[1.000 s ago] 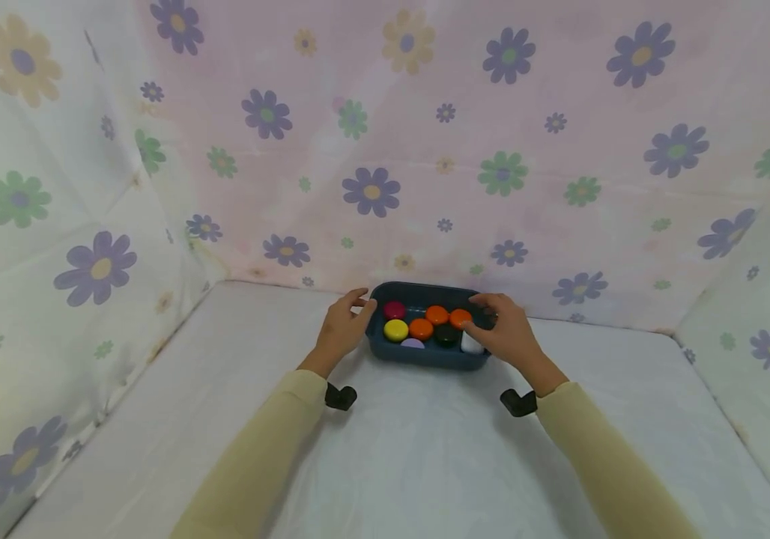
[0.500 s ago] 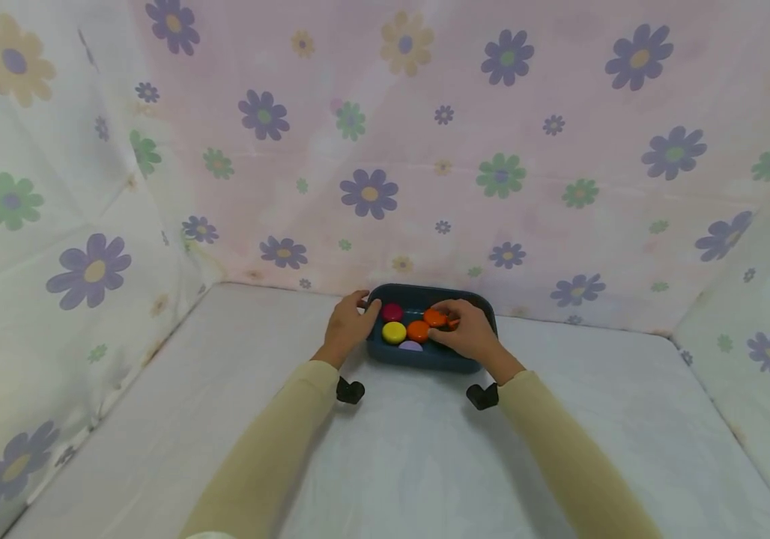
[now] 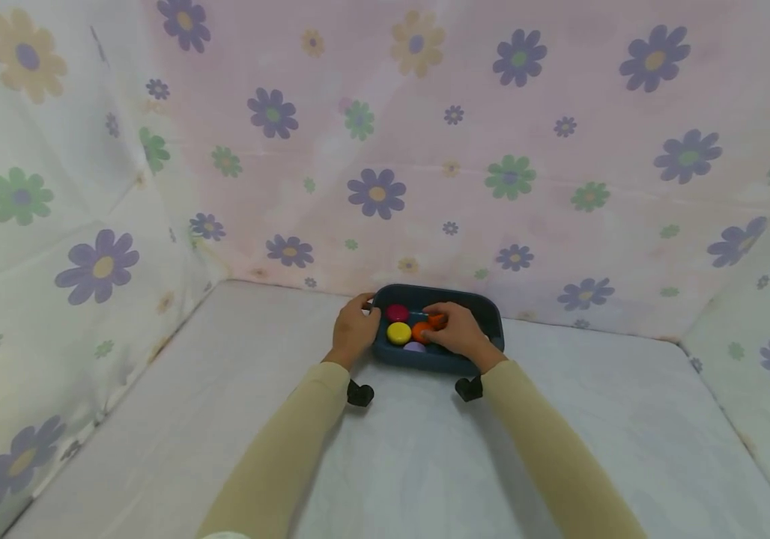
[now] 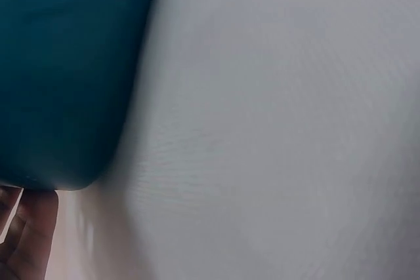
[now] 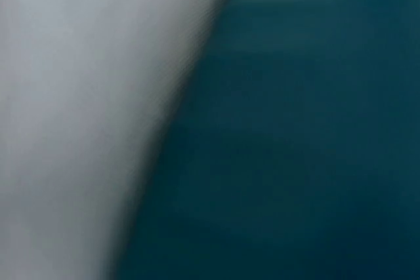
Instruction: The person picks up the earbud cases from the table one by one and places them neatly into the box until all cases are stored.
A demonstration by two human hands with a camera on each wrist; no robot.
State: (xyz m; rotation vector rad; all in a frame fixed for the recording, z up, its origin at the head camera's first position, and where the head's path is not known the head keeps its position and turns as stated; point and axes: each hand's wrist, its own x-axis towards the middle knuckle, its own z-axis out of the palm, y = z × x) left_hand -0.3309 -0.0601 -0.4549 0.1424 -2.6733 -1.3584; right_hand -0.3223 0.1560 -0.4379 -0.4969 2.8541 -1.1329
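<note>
A dark teal tub [image 3: 401, 358] sits by the back wall with several glossy rounded discs inside. In the head view, a crimson disc [image 3: 397, 313], a yellow disc [image 3: 398, 334] and a lilac disc [image 3: 415, 347] lie in its left half. My left hand [image 3: 353, 331] holds the tub's left end, thumb at the rim; its fingers [image 4: 36, 227] meet the end wall in the left wrist view. My right hand [image 3: 458, 329] reaches inside, curled around an orange disc [image 3: 437, 320]. Another orange disc [image 3: 420, 330] lies by the thumb. The right hand hides part of the tub's contents.
A white-covered table [image 3: 412, 449] extends toward me from the tub. Flower-printed cloth [image 3: 452, 142] rises close behind the tub, and more cloth stands at both sides. A black wrist mount [image 3: 360, 393] sits below each hand.
My right hand has moved left from the tub's right end to the orange discs, covering the black and white discs seen earlier. My left hand stays at the left end.
</note>
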